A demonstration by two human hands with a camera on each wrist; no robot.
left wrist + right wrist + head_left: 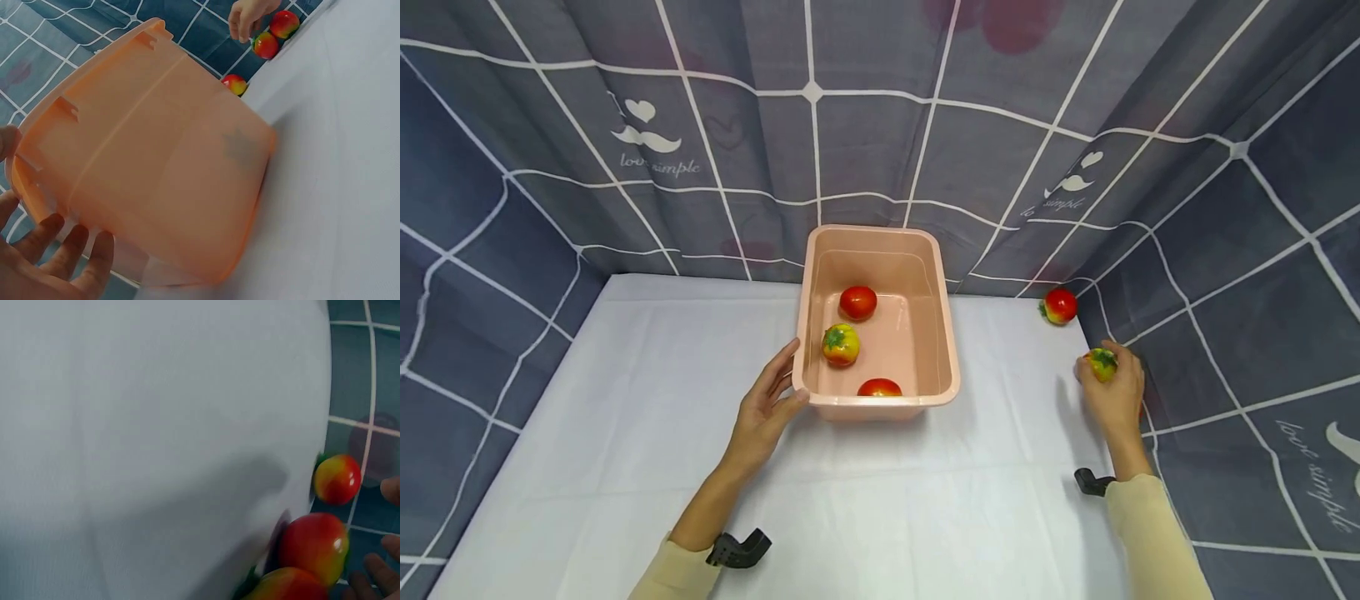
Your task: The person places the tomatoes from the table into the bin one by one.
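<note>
A pink plastic tub (pixel 951 358) stands on the white cloth. Inside lie two red tomatoes, one at the back (pixel 858 302) and one by the front wall (pixel 880 387), plus a yellow-green tomato (pixel 841 345). My left hand (pixel 767 417) holds the tub's near left corner, thumb and fingers around the rim. At the table's right edge, my right hand (pixel 1116 396) reaches over a tomato (pixel 314 547), fingers spread around it; the wrist views show them apart from it. Beyond lies another tomato (pixel 1060 306). A further tomato (pixel 290 585), nearer the wrist, is mostly hidden in the head view.
Grey curtains (pixel 865 137) with white grid lines rise behind the table and along both sides. White cloth (pixel 1000 508) covers the tabletop. Dark wrist mounts (pixel 739 550) sit on both forearms.
</note>
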